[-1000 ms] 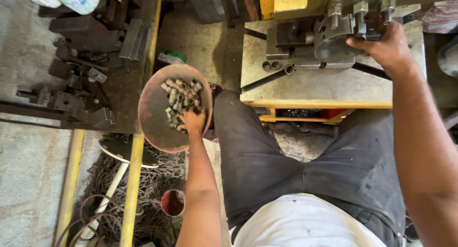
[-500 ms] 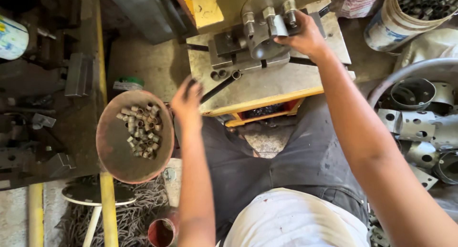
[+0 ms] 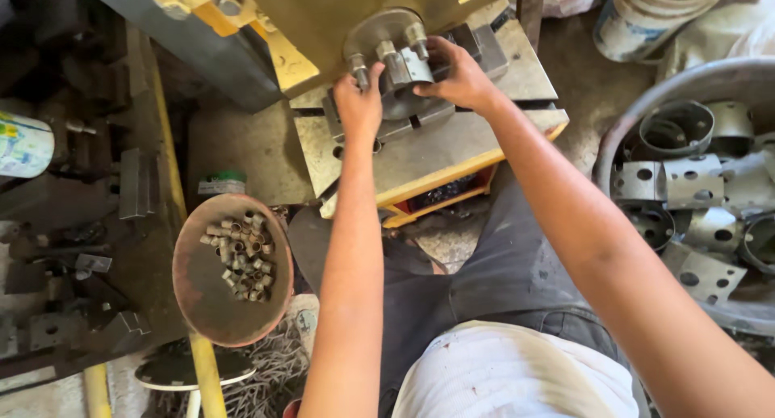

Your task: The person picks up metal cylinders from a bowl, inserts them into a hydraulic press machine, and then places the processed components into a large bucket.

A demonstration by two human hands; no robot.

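Observation:
My left hand (image 3: 359, 103) is up at the left side of a round steel fixture (image 3: 379, 31) on the press table (image 3: 428, 156), its fingers pinched on a small metal sleeve by the left peg. My right hand (image 3: 456, 75) grips the fixture's right side, over a square block with short pegs. A rusty round bowl (image 3: 202, 293) holding several small metal sleeves (image 3: 240, 255) sits low on the left, beside my left forearm.
The yellow machine body (image 3: 323, 14) rises behind the fixture. A tub of stamped metal rings and perforated plates (image 3: 694, 192) stands at right, with a white bucket (image 3: 646, 18) behind it. Dark dies and blocks (image 3: 89, 224) crowd the left; wire swarf (image 3: 266, 369) lies below.
My left hand left the bowl of sleeves and rose to the fixture. My view swung left, so the bowl is now lower left. The right hand stayed on the fixture.

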